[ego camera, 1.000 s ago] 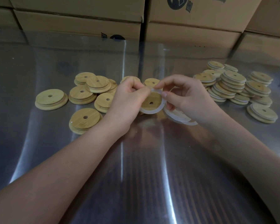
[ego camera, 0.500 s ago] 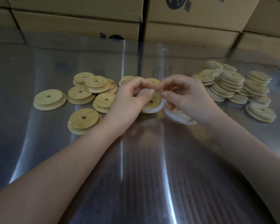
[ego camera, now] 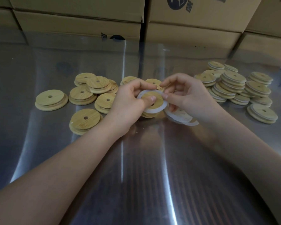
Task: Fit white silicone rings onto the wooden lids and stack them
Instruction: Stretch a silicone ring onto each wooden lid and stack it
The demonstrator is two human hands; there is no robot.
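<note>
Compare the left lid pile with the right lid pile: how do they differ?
The left pile is bare wood; the right pile shows white rings between lids. The left pile lies loose and low; the right pile is stacked several high. Both are round wooden lids with a centre hole.

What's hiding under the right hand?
A pile of loose white rings lies on the shiny table under the right hand. Only the pile's near edge pokes out; the hand covers the rest, so how many there are cannot be told.
</note>
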